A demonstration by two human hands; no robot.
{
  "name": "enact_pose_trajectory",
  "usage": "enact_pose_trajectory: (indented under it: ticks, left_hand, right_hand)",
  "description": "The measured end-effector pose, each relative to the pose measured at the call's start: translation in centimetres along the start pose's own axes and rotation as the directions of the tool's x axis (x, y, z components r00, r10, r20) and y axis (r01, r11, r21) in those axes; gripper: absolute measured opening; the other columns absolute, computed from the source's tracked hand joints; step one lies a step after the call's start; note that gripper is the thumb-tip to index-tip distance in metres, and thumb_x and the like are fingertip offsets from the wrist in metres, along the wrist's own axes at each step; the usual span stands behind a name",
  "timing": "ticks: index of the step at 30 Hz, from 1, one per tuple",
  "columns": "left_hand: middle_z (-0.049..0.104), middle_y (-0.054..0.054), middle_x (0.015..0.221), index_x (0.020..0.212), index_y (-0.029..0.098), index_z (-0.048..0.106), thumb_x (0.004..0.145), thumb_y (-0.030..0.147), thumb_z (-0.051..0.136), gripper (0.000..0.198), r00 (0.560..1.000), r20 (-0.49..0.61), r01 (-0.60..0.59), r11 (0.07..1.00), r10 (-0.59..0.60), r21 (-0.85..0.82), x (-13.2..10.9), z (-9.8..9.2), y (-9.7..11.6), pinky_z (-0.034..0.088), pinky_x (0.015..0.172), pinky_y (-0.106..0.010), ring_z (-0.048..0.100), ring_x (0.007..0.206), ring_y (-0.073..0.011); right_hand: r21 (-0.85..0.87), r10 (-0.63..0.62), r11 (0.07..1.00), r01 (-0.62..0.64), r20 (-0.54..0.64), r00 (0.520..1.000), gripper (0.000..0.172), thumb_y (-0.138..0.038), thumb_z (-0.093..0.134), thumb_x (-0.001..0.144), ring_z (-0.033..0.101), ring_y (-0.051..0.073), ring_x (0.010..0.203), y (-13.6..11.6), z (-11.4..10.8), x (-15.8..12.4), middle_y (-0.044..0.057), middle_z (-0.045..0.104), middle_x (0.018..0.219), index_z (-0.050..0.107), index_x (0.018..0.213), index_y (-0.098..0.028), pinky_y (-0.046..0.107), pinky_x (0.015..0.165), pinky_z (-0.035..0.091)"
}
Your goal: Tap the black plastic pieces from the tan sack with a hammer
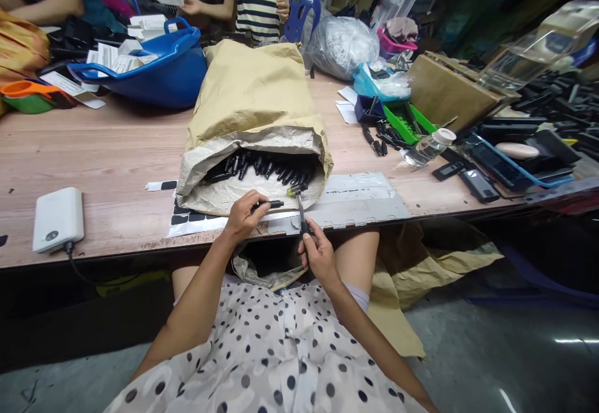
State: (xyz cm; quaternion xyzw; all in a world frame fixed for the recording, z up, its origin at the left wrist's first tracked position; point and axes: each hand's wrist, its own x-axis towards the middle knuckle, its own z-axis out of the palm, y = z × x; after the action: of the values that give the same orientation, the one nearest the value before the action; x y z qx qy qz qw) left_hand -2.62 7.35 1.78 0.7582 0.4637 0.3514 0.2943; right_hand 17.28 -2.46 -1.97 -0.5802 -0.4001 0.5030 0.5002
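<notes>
Pinching a slim black cylindrical piece (274, 204) in its nearly closed grip, the left hand (245, 214) is at the open mouth of a tan paper sack (257, 92) on the wood-grain surface (116, 163); black tapered pieces (269, 166) lie inside. The right hand's (319, 256) grip curls around a silver-shafted, black-handled tool (300, 209).

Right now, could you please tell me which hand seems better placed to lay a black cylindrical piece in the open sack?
Probably the left hand: it holds a black cylindrical piece at the mouth of the open paper sack, while the right hand grips a metal-shafted tool.
</notes>
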Motion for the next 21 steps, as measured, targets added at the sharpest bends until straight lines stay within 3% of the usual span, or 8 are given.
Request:
enact_pose_trajectory:
  ticks: [4, 7, 9, 12, 15, 18, 19, 21]
  left_hand:
    - [0.069, -0.003, 0.08, 0.09, 0.02, 0.069, 0.093, 0.041, 0.051, 0.028, 0.976, 0.215, -0.022, 0.999, 0.031, -0.045, -4.0, 0.5, 1.6, 0.049, 0.069, -0.027, 0.062, 0.072, -0.0161]
    - [0.073, -0.005, 0.087, 0.092, 0.021, 0.07, 0.092, 0.036, 0.054, 0.023, 0.938, 0.342, 0.017, 0.994, -0.054, 0.109, -6.7, 1.8, 1.9, 0.05, 0.07, -0.029, 0.067, 0.076, -0.0201]
    - [0.075, -0.008, 0.095, 0.097, 0.021, 0.071, 0.093, 0.033, 0.053, 0.022, 0.899, 0.397, 0.081, 0.959, -0.188, 0.272, -7.8, 2.9, 1.8, 0.051, 0.073, -0.033, 0.07, 0.084, -0.0253]
    - [0.075, -0.013, 0.109, 0.113, 0.02, 0.069, 0.095, 0.03, 0.049, 0.029, 0.803, 0.465, 0.16, 0.886, -0.373, 0.434, -8.3, 3.9, 2.0, 0.053, 0.078, -0.037, 0.072, 0.096, -0.0313]
    - [0.076, -0.013, 0.111, 0.121, 0.02, 0.068, 0.091, 0.027, 0.053, 0.034, 0.745, 0.534, 0.161, 0.884, -0.4, 0.438, -7.9, 3.7, 2.7, 0.053, 0.079, -0.036, 0.072, 0.099, -0.0307]
    - [0.077, -0.006, 0.087, 0.106, 0.021, 0.074, 0.089, 0.033, 0.056, 0.027, 0.801, 0.546, 0.148, 0.965, -0.246, 0.218, -6.3, 2.6, 3.5, 0.052, 0.069, -0.029, 0.071, 0.077, -0.0221]
    - [0.076, -0.004, 0.081, 0.1, 0.021, 0.075, 0.089, 0.037, 0.056, 0.027, 0.844, 0.502, 0.143, 0.981, -0.19, 0.13, -5.4, 2.1, 3.6, 0.051, 0.066, -0.028, 0.068, 0.07, -0.0191]
    - [0.074, -0.003, 0.078, 0.091, 0.02, 0.074, 0.091, 0.04, 0.052, 0.029, 0.939, 0.31, 0.139, 0.989, -0.149, 0.052, -3.4, 0.9, 3.1, 0.051, 0.065, -0.027, 0.064, 0.066, -0.0168]
  right_hand:
    - [-0.004, 0.003, 1.0, -0.003, 0.009, 1.0, 0.067, -0.052, 0.06, 0.085, 0.04, 0.006, 0.033, -0.1, 0.0, -0.1, -0.009, 0.053, 0.057, 0.053, 0.141, -0.017, 0.018, 0.031, 0.036]
    - [-0.003, 0.004, 1.0, -0.004, 0.018, 1.0, 0.069, -0.053, 0.06, 0.085, 0.039, 0.006, 0.033, -0.2, 0.1, -0.1, -0.009, 0.052, 0.057, 0.051, 0.143, -0.016, 0.019, 0.031, 0.035]
    - [-0.002, 0.003, 1.0, -0.003, 0.021, 1.0, 0.07, -0.052, 0.06, 0.085, 0.039, 0.006, 0.033, -0.2, 0.1, -0.1, -0.009, 0.052, 0.057, 0.05, 0.144, -0.016, 0.019, 0.032, 0.034]
    - [-0.005, 0.001, 1.0, -0.001, 0.031, 1.0, 0.069, -0.052, 0.059, 0.086, 0.039, 0.006, 0.034, -0.3, 0.1, -0.1, -0.009, 0.052, 0.058, 0.05, 0.144, -0.015, 0.019, 0.033, 0.035]
    - [-0.01, 0.006, 1.0, -0.005, 0.044, 0.999, 0.069, -0.052, 0.059, 0.087, 0.039, 0.006, 0.035, -0.3, 0.1, -0.1, -0.009, 0.052, 0.058, 0.049, 0.144, -0.015, 0.019, 0.033, 0.035]
    - [-0.011, 0.001, 1.0, 0.0, 0.04, 0.999, 0.069, -0.052, 0.058, 0.087, 0.039, 0.006, 0.035, -0.2, 0.0, -0.1, -0.009, 0.051, 0.058, 0.049, 0.144, -0.016, 0.019, 0.033, 0.035]
    - [-0.011, -0.001, 1.0, 0.001, 0.038, 0.999, 0.069, -0.052, 0.058, 0.087, 0.039, 0.006, 0.035, -0.2, 0.0, -0.1, -0.009, 0.051, 0.058, 0.049, 0.145, -0.016, 0.019, 0.033, 0.035]
    - [-0.013, -0.001, 1.0, 0.001, 0.04, 0.999, 0.069, -0.052, 0.058, 0.087, 0.039, 0.006, 0.035, -0.1, 0.0, 0.0, -0.009, 0.051, 0.058, 0.049, 0.145, -0.016, 0.019, 0.033, 0.035]
